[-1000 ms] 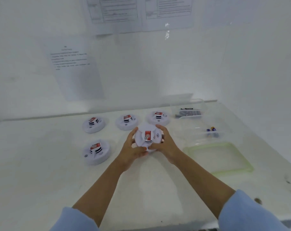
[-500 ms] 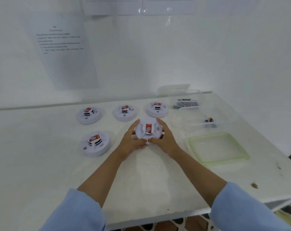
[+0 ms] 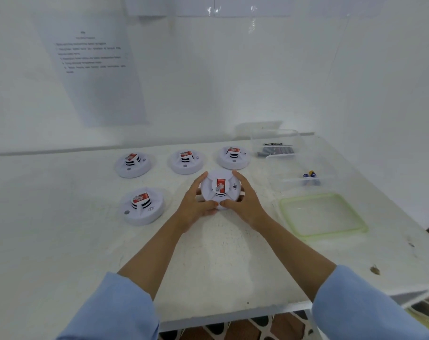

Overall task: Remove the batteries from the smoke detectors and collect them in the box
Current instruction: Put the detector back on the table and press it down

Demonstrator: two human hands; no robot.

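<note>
Little has changed on the desk [image 3: 61, 241] in the last second. My left hand [image 3: 196, 204] and right hand [image 3: 245, 204] still grip the detector [image 3: 221, 190] by its rim, one on each side, thumbs nearly meeting at its near edge. It sits at the desk's centre, face tilted toward me; I cannot tell whether it rests on the desk. What shifted is the view (the head drew back, so the desk's near edge and both sleeves now show). The housing shows no gap and no battery is out, so I judge this unit is still unopened and the twist is only starting.

There are five detectors:
- the held one
- back-left detector [image 3: 133, 164]
- back-middle detector [image 3: 186, 161]
- back-right detector [image 3: 233, 157]
- front-left detector [image 3: 142, 206]

There are two clear boxes at the right. The near box [image 3: 331, 177] holds two batteries [image 3: 310, 176]. The far box [image 3: 297, 143] holds a dark cluster [image 3: 275, 150] I can't count. One green-rimmed lid [image 3: 322, 214] lies flat just beside the near box.
</note>
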